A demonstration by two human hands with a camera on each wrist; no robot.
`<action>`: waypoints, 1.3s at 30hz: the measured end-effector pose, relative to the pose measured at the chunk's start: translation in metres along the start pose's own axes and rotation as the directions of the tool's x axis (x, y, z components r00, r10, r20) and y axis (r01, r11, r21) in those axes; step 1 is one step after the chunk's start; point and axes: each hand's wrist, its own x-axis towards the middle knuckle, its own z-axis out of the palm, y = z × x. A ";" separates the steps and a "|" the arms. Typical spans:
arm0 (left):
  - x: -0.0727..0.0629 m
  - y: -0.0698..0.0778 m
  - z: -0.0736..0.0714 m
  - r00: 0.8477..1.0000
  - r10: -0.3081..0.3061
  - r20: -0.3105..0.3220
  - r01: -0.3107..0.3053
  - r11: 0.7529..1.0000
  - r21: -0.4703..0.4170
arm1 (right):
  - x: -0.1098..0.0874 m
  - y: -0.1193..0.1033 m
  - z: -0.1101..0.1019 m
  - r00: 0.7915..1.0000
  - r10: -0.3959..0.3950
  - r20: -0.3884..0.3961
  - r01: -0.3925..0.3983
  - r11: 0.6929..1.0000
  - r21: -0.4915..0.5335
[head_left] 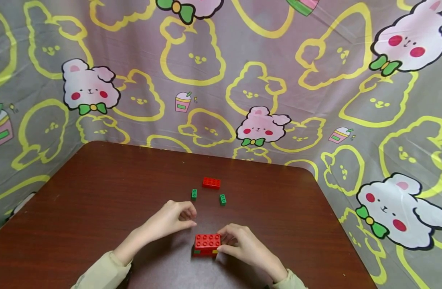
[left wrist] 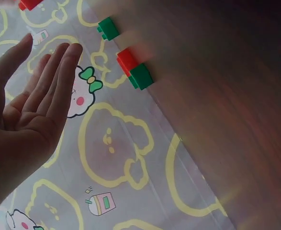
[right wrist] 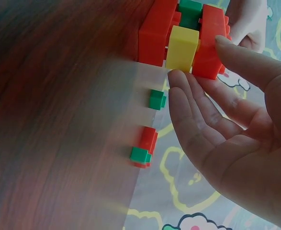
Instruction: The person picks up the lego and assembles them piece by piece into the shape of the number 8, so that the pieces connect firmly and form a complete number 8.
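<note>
A stack of toy building bricks (head_left: 207, 241) stands near the front of the table, with a studded red brick on top. In the right wrist view, a yellow brick (right wrist: 182, 49) and a green brick (right wrist: 190, 13) sit between its two red bricks. My right hand (head_left: 246, 245) holds the stack's right end, thumb at the near side and fingers at the far side. Up and left of the stack, my left hand (head_left: 170, 218) hovers with loosely bent fingers and nothing in them. It appears in the left wrist view too, its fingers extended.
Beyond the hands lie a loose red brick (head_left: 211, 183), a small green brick (head_left: 194, 194) and another small green brick (head_left: 222, 200). All rest on the dark brown table (head_left: 134, 176). A patterned curtain (head_left: 206, 96) hangs along the table's far edge and sides.
</note>
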 end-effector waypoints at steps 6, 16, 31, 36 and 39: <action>0.008 -0.008 0.001 0.998 -0.006 -0.060 0.006 1.000 0.005 | 0.000 0.001 0.000 1.000 -0.008 -0.005 0.008 1.000 0.000; 0.021 -0.025 0.003 0.988 -0.032 -0.149 0.039 0.998 0.043 | -0.001 0.001 -0.001 1.000 0.006 -0.002 -0.006 1.000 -0.003; 0.036 -0.030 0.006 0.969 -0.087 -0.231 0.108 0.991 0.082 | 0.001 0.002 -0.002 1.000 -0.001 -0.002 0.001 1.000 -0.004; 0.042 -0.033 0.006 0.969 -0.077 -0.234 0.102 0.990 0.098 | 0.001 0.002 -0.002 1.000 -0.008 -0.004 0.008 1.000 -0.009; 0.045 -0.035 0.006 0.970 -0.077 -0.229 0.104 0.988 0.110 | 0.001 0.002 -0.002 1.000 -0.005 -0.001 0.005 1.000 -0.003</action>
